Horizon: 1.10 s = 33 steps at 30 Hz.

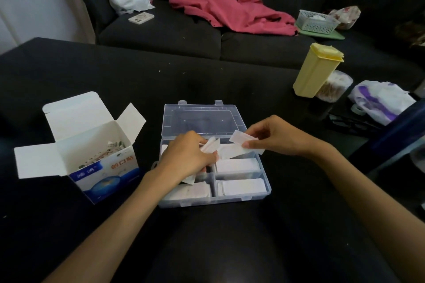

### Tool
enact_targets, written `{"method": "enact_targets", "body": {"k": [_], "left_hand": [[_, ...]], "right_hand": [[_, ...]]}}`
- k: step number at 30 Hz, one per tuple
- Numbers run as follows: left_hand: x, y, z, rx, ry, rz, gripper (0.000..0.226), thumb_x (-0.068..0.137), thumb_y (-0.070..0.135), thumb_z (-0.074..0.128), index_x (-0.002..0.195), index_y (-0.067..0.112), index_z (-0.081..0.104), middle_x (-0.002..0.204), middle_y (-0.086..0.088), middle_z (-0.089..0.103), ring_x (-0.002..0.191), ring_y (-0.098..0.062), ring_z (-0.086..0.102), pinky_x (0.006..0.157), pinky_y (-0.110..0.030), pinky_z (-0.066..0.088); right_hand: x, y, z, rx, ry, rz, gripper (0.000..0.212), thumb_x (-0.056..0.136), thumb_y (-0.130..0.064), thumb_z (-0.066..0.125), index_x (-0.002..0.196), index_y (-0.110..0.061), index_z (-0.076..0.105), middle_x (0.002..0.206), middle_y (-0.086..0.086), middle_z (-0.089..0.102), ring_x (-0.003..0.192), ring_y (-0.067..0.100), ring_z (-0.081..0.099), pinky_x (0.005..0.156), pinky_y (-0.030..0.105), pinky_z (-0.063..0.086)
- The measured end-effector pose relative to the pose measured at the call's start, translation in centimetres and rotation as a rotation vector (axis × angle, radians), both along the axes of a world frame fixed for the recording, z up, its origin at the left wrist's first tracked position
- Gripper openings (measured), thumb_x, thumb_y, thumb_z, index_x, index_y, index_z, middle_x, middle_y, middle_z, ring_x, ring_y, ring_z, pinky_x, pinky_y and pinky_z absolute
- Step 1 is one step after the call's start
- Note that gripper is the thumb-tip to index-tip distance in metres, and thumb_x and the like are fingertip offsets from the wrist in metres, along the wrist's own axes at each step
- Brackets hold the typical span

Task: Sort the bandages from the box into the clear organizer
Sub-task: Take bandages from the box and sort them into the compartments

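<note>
The bandage [247, 143] you are handling is a white wrapped strip, hanging above the far right compartment of the clear organizer [264, 193], its long axis running left to right across the tray and tilting slightly down toward the right edge. Your right hand [273, 138] is pinching it between thumb and curled fingers near its right half, so its free end is pointing left, toward your other hand. Your left hand [188, 156] is curling around a small bunch of bandages [210, 145] over the far left compartment, just beside that free end; whether the two are touching I cannot tell. The two right compartments nearer you are already carrying flat white stacks lying lengthwise left to right, so the strip you are holding is already lining up with them. I judge the right hand is the nearer one for lowering it straight down. The open box [103, 167] is sitting well apart near the table's left edge, with patterned bandages showing inside
</note>
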State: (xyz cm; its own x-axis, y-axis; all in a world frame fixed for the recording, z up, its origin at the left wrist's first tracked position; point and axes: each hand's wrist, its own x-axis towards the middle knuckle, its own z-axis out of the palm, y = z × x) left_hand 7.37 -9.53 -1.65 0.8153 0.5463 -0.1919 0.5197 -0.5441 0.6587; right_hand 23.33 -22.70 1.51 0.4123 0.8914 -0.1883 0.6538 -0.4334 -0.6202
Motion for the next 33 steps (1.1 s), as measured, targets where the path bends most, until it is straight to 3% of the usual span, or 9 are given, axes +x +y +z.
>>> {"method": "enact_targets", "body": {"k": [4, 8, 10, 12, 15, 19, 23, 29, 33], "left_hand": [[-0.1, 0.3, 0.0, -0.010, -0.001, -0.033, 0.014, 0.083, 0.038, 0.067, 0.081, 0.024, 0.064, 0.061, 0.003, 0.066, 0.052, -0.006, 0.058, 0.051, -0.021, 0.042], [-0.3, 1.1, 0.7, 0.005, -0.080, 0.017, 0.021, 0.087, 0.034, 0.063, 0.069, 0.027, 0.059, 0.063, 0.005, 0.063, 0.054, -0.005, 0.059, 0.050, -0.019, 0.040], [-0.4, 1.4, 1.2, -0.041, -0.127, 0.049, 0.021, 0.088, 0.035, 0.063, 0.069, 0.027, 0.057, 0.061, 0.009, 0.061, 0.048, -0.002, 0.058, 0.045, -0.013, 0.039], [-0.4, 1.5, 1.4, -0.068, -0.132, 0.055, 0.022, 0.087, 0.036, 0.063, 0.068, 0.027, 0.057, 0.059, 0.010, 0.060, 0.044, 0.000, 0.057, 0.041, -0.010, 0.037], [-0.4, 1.0, 1.1, -0.052, -0.066, -0.012, 0.021, 0.085, 0.037, 0.065, 0.069, 0.027, 0.057, 0.062, 0.006, 0.063, 0.052, -0.005, 0.058, 0.051, -0.018, 0.041], [0.0, 0.0, 0.4, 0.022, 0.026, -0.075, 0.016, 0.082, 0.037, 0.069, 0.085, 0.021, 0.067, 0.070, 0.001, 0.067, 0.064, -0.013, 0.063, 0.063, -0.031, 0.052], [0.1, -0.3, -0.1, 0.083, 0.051, -0.047, 0.017, 0.081, 0.034, 0.070, 0.090, 0.020, 0.069, 0.073, 0.003, 0.063, 0.067, -0.014, 0.061, 0.065, -0.032, 0.053], [0.1, -0.1, -0.5, 0.121, 0.020, -0.040, 0.019, 0.082, 0.037, 0.069, 0.092, 0.021, 0.068, 0.075, 0.003, 0.064, 0.069, -0.013, 0.061, 0.063, -0.031, 0.052], [0.1, 0.3, -0.1, 0.101, 0.000, -0.049, 0.015, 0.084, 0.039, 0.066, 0.086, 0.024, 0.065, 0.070, 0.004, 0.063, 0.067, -0.012, 0.060, 0.065, -0.030, 0.050]], "right_hand": [[0.3, -1.1, -0.2, -0.002, 0.052, -0.053, 0.017, 0.086, -0.016, 0.063, 0.102, -0.016, 0.068, 0.100, -0.005, 0.066, 0.091, 0.005, 0.061, 0.070, 0.014, 0.049], [-0.2, -1.7, -0.7, 0.180, 0.156, -0.259, 0.011, 0.085, -0.020, 0.064, 0.095, -0.025, 0.067, 0.095, -0.008, 0.066, 0.087, 0.003, 0.062, 0.066, 0.015, 0.047], [-0.5, -1.8, -0.4, 0.166, 0.212, -0.270, 0.011, 0.085, -0.021, 0.064, 0.094, -0.025, 0.067, 0.095, -0.008, 0.067, 0.087, 0.002, 0.062, 0.066, 0.014, 0.047], [-1.1, -1.7, -0.2, 0.041, 0.186, -0.180, 0.012, 0.084, -0.019, 0.065, 0.095, -0.023, 0.068, 0.094, -0.009, 0.067, 0.086, 0.002, 0.063, 0.066, 0.014, 0.049], [-2.1, -0.7, -0.5, -0.077, 0.107, -0.077, 0.019, 0.082, -0.017, 0.068, 0.100, -0.018, 0.067, 0.096, -0.003, 0.067, 0.087, 0.008, 0.064, 0.076, 0.019, 0.053], [-2.6, 0.1, -0.7, -0.032, -0.025, -0.118, 0.019, 0.077, -0.017, 0.074, 0.091, -0.021, 0.061, 0.083, -0.003, 0.064, 0.077, 0.008, 0.063, 0.078, 0.026, 0.055], [-2.3, -0.1, -0.3, -0.035, -0.058, -0.044, 0.007, 0.079, -0.020, 0.071, 0.084, -0.021, 0.066, 0.089, -0.005, 0.066, 0.080, 0.005, 0.062, 0.069, 0.016, 0.051], [-2.5, -0.3, -0.4, -0.149, -0.119, 0.109, 0.021, 0.092, -0.019, 0.056, 0.110, -0.016, 0.067, 0.106, -0.010, 0.058, 0.098, 0.005, 0.055, 0.081, 0.016, 0.045], [-2.8, -0.2, -0.7, -0.075, -0.242, 0.097, 0.021, 0.088, -0.016, 0.062, 0.108, -0.021, 0.067, 0.103, -0.007, 0.066, 0.091, 0.004, 0.062, 0.081, 0.019, 0.051]]}}
